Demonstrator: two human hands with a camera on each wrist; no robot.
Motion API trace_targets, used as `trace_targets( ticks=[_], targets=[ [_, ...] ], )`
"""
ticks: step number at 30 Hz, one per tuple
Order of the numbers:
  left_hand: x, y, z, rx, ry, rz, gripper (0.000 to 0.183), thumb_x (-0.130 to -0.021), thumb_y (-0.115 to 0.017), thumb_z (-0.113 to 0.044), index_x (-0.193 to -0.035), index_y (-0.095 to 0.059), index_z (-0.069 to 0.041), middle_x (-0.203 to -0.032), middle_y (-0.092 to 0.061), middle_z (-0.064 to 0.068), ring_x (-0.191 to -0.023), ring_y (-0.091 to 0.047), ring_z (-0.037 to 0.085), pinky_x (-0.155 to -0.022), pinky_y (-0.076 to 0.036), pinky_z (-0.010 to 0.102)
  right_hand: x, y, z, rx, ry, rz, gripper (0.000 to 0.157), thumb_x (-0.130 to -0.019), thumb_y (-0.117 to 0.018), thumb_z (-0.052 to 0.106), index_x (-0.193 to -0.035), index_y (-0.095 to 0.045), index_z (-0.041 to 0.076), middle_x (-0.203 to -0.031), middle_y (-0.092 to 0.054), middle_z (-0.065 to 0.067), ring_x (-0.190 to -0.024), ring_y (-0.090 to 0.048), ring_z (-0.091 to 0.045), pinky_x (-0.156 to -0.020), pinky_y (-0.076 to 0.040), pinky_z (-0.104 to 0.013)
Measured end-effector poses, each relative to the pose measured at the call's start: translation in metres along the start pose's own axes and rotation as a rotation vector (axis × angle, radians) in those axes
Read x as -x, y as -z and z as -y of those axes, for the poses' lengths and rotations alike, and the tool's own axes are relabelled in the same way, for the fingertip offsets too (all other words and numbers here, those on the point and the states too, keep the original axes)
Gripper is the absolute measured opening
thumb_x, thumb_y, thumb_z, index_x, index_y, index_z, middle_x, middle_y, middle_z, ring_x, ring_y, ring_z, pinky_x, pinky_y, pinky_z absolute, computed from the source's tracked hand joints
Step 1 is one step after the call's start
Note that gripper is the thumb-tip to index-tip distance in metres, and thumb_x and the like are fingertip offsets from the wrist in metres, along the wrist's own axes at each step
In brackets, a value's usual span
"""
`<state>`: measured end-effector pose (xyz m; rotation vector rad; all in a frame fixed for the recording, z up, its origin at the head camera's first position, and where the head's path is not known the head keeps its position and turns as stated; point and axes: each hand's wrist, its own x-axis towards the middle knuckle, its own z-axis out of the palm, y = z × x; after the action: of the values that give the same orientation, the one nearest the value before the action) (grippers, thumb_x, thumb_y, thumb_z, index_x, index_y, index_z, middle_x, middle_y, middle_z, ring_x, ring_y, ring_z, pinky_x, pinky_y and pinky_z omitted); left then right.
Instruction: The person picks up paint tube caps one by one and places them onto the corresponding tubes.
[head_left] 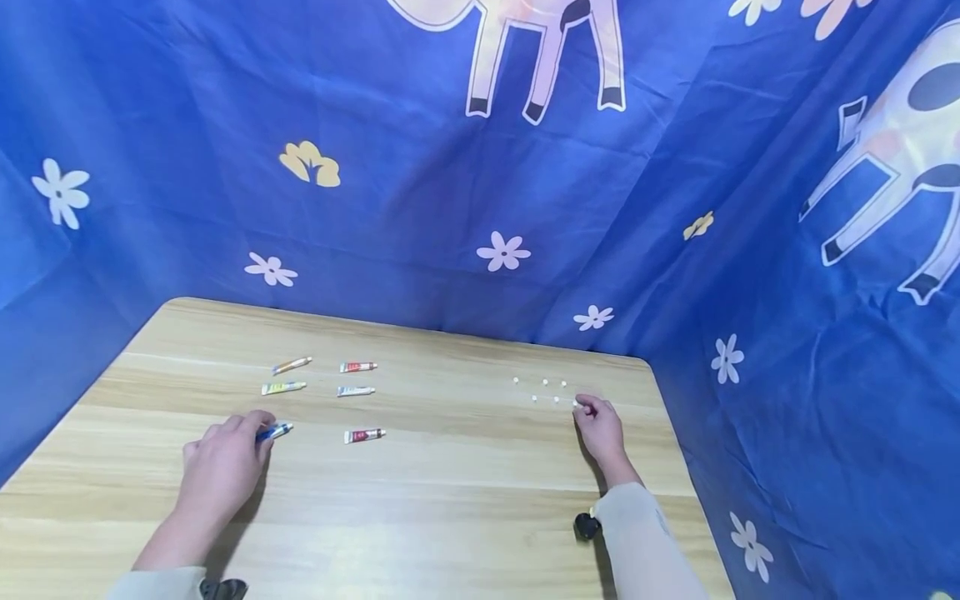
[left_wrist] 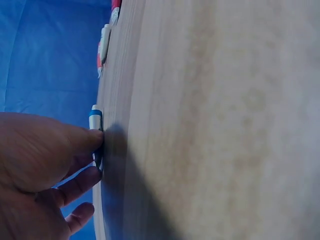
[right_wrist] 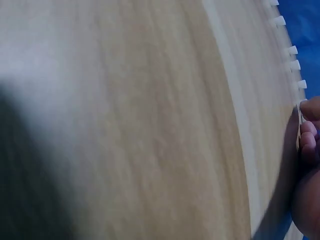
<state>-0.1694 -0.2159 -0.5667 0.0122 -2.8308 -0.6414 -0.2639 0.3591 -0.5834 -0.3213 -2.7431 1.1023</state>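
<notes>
My left hand (head_left: 225,458) pinches a blue paint tube (head_left: 276,432) low over the table; its white cap end shows past the thumb in the left wrist view. On the right, the fingertips of my right hand (head_left: 600,429) pinch a tiny white cap-like piece (head_left: 576,404), mostly hidden by the fingers. Several like white pieces (head_left: 545,382) stand in two loose rows beside that hand. Beyond the left hand lie an orange tube (head_left: 292,365) and a yellow-green tube (head_left: 284,387). A red tube (head_left: 358,367), a pale blue tube (head_left: 356,391) and a dark red tube (head_left: 365,435) form a column to their right.
Everything lies on a light wood-grain table (head_left: 450,517) with rounded far corners. Blue cloth (head_left: 420,183) printed with flowers and animals hangs behind it and along both sides. A dark round device (head_left: 587,527) sits at the right sleeve's cuff.
</notes>
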Motion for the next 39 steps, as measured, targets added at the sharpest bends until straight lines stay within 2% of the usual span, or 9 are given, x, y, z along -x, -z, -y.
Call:
trace_targets(
  ticks=[7, 16, 25, 33, 39],
  targets=[
    [-0.003, 0.006, 0.000, -0.017, 0.035, 0.023, 0.032, -0.098, -0.073, -0.009, -0.128, -0.069, 0.000, -0.126, -0.070, 0.033, -0.110, -0.065, 0.059, -0.075, -0.044, 0.065, -0.005, -0.008, 0.007, -0.002, -0.014, -0.015, 0.023, -0.101, -0.073, 0.013, -0.122, -0.079, 0.006, -0.100, -0.063, -0.005, -0.094, -0.060, -0.019, -0.084, -0.049, -0.029],
    [-0.004, 0.008, -0.008, -0.032, 0.042, 0.009, 0.028, -0.098, -0.071, -0.006, -0.126, -0.072, 0.002, -0.123, -0.070, 0.035, -0.108, -0.066, 0.060, -0.080, -0.048, 0.073, -0.005, -0.012, 0.011, -0.001, -0.011, -0.064, 0.018, -0.101, -0.073, 0.013, -0.116, -0.082, 0.007, -0.100, -0.066, -0.010, -0.094, -0.062, -0.022, -0.083, -0.048, -0.032],
    [-0.005, 0.005, -0.011, -0.021, 0.061, 0.007, 0.026, -0.099, -0.070, -0.006, -0.123, -0.072, 0.002, -0.121, -0.070, 0.035, -0.107, -0.065, 0.059, -0.084, -0.048, 0.074, -0.006, -0.005, 0.006, -0.064, -0.114, -0.053, 0.020, -0.109, -0.066, 0.017, -0.120, -0.079, 0.008, -0.112, -0.072, -0.014, -0.106, -0.066, -0.028, -0.089, -0.050, -0.033],
    [-0.003, 0.002, -0.012, -0.022, 0.047, -0.011, 0.023, -0.097, -0.070, -0.005, -0.119, -0.073, 0.002, -0.118, -0.071, 0.035, -0.105, -0.067, 0.058, -0.086, -0.049, 0.073, -0.001, 0.002, 0.009, -0.128, -0.167, -0.068, 0.021, -0.111, -0.062, 0.016, -0.121, -0.076, 0.005, -0.107, -0.073, -0.013, -0.102, -0.065, -0.026, -0.089, -0.049, -0.032],
    [-0.004, 0.002, -0.010, -0.025, 0.040, 0.021, 0.025, -0.097, -0.071, -0.004, -0.120, -0.072, 0.005, -0.119, -0.070, 0.036, -0.107, -0.066, 0.058, -0.090, -0.051, 0.071, 0.002, 0.005, 0.009, -0.162, -0.203, -0.074, 0.022, -0.113, -0.058, 0.017, -0.123, -0.074, 0.005, -0.111, -0.077, -0.016, -0.101, -0.066, -0.021, -0.089, -0.049, -0.028]
  ],
)
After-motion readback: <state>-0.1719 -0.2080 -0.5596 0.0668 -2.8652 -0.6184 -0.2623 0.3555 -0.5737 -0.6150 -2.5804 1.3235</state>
